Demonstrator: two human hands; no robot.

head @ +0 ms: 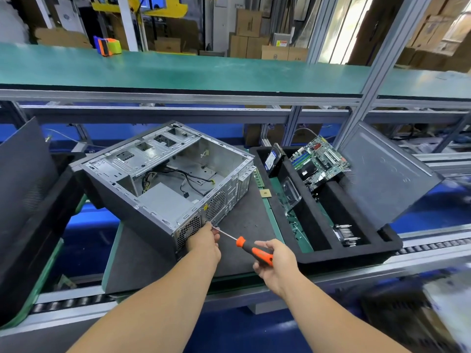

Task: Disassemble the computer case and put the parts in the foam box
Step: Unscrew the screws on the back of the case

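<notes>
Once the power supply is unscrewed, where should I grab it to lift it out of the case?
Probably by its two long sides, reaching down from above. The power supply lies flat in the near corner of the case, whose top is open; case walls block the near and left sides, and cables trail off its far end.

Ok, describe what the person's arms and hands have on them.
Nothing is worn: the left hand and right hand have no gloves, and both forearms are unsleeved up to the frame's bottom edge. No watch, wristband or ring shows on either.
</notes>
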